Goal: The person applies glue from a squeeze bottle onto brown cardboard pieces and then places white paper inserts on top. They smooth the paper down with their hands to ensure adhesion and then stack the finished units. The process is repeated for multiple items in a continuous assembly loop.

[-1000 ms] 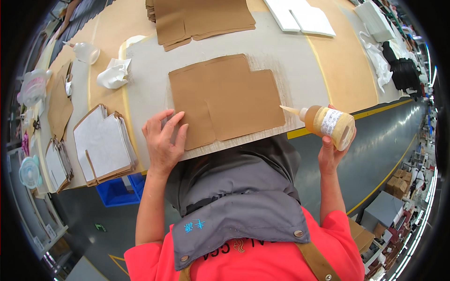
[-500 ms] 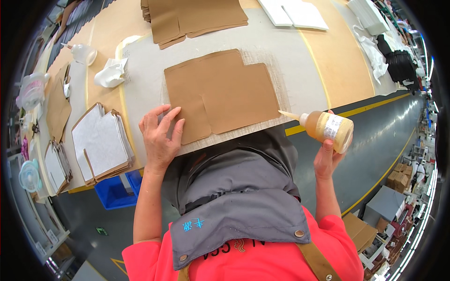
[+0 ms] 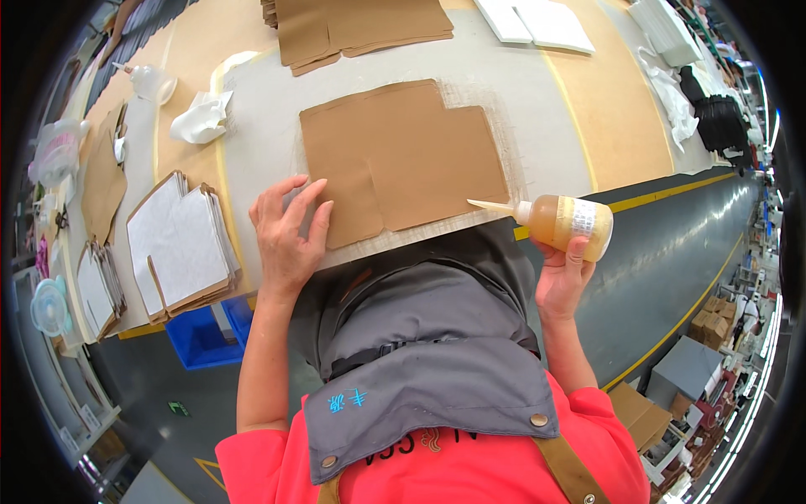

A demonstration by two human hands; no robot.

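Observation:
In front of me a brown sheet (image 3: 411, 160), cut with a notch at its far right corner and a short slit near its front edge, lies flat on the grey table top. My right hand (image 3: 564, 273) is closed round a glue bottle (image 3: 569, 220) with amber liquid and a pale label. The bottle lies on its side in the air, its long tapered nozzle pointing left, the tip at the sheet's near right edge. My left hand (image 3: 290, 227) rests with fingers spread at the sheet's left edge, holding nothing.
A stack of brown sheets (image 3: 378, 29) lies at the far side, with white panels (image 3: 546, 25) to its right. White-faced pieces (image 3: 180, 248) are piled at left, near crumpled tissue (image 3: 201, 118) and a clear squeeze bottle (image 3: 153, 84). Below the table's edge stands a blue bin (image 3: 206, 340).
My right hand has moved left with the glue bottle, bringing the nozzle tip over the sheet's near edge. The bottle is now more level. My left hand stays almost in place.

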